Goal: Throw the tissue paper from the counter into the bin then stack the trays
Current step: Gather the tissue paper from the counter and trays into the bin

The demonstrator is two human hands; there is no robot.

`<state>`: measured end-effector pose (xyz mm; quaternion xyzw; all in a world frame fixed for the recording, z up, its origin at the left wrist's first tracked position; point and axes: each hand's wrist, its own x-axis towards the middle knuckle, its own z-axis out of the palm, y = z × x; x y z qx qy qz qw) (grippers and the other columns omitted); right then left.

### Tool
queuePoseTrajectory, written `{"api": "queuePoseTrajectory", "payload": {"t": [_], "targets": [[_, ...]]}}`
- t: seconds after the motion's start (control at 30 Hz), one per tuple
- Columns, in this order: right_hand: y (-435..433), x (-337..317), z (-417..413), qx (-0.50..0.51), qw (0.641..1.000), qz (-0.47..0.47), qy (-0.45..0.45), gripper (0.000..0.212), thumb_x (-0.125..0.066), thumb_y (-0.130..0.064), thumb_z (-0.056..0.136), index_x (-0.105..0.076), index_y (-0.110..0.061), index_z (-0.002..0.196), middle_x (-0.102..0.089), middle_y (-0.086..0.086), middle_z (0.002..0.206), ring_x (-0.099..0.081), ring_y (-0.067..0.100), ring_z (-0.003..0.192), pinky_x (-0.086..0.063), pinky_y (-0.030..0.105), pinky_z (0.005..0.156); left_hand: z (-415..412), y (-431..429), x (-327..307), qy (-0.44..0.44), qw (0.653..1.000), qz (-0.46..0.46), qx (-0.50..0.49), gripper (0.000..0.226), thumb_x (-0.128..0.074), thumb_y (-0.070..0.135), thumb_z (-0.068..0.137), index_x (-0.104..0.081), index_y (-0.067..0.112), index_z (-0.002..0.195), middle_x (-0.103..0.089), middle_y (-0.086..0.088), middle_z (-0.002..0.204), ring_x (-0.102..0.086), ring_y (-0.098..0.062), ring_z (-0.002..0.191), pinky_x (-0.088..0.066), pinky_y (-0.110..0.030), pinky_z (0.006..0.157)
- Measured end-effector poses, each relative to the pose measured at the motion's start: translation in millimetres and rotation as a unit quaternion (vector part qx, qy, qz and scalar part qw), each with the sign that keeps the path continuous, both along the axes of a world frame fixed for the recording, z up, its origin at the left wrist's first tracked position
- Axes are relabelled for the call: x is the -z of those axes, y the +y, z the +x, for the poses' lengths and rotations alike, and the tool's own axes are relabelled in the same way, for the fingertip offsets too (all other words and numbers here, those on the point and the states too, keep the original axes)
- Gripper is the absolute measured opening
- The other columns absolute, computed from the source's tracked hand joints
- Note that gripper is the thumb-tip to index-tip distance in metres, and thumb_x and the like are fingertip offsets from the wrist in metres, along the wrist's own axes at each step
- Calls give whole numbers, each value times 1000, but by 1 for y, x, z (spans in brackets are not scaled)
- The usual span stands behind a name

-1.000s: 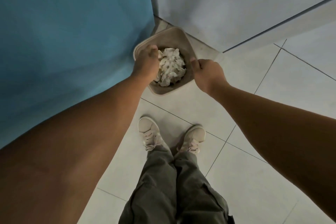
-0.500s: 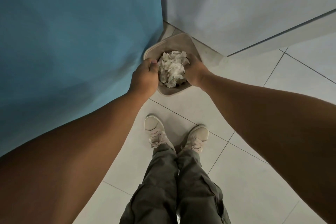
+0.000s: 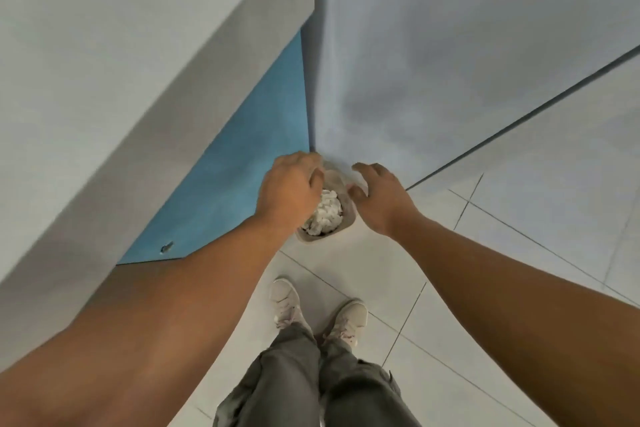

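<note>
Our hands over the bin (image 3: 320, 240) full of tissue paper (image 3: 326, 213)

The crumpled tissue paper lies inside the small bin on the floor (image 3: 363, 270), at 12 o'clock from our shoes (image 3: 285, 302). Our left hand (image 3: 289, 191) hangs over the bin's 9 o'clock side, fingers bent down; we cannot tell if it holds anything. Our right hand (image 3: 377, 199), at 3 o'clock, is spread wide and holds nothing.

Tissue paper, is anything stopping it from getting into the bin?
Nothing visible does. The tissue paper already lies heaped inside the bin. The left hand hovers over its left side and the right hand, fingers spread, over its right rim.
</note>
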<state>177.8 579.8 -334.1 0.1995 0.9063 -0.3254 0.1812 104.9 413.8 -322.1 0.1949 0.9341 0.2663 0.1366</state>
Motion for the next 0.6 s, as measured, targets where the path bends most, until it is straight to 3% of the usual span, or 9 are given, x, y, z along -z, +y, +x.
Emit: {"api": "queuePoseTrajectory", "payload": {"t": [0.33, 0.47, 0.6], "targets": [[-3, -198, 5, -16, 978, -25, 205, 49, -43, -47, 98, -39, -30, 144, -37, 2, 151, -31, 20, 141, -31, 44, 114, 29, -8, -186, 152, 987, 59, -20, 40, -47, 36, 97, -58, 16, 130, -61, -1, 129, -50, -22, 122, -42, -38, 103], [-22, -260, -1, -64, 960, -26, 273, 48, -47, -39, 99, -42, -22, 143, -43, 3, 146, -35, 20, 137, -29, 34, 113, 35, -28, -239, 197, 976, 86, -41, 41, -47, 36, 97, -58, 15, 130, -62, -1, 128, -50, -21, 119, -44, -39, 101], [-51, -295, -8, -99, 945, -38, 309, 46, -50, -33, 99, -43, -19, 143, -45, 4, 144, -38, 20, 135, -29, 31, 113, 40, -59, -278, 235, 963, 104, -78, 36, -53, 29, 98, -57, 18, 132, -60, 4, 130, -47, -15, 121, -37, -25, 100]]}}
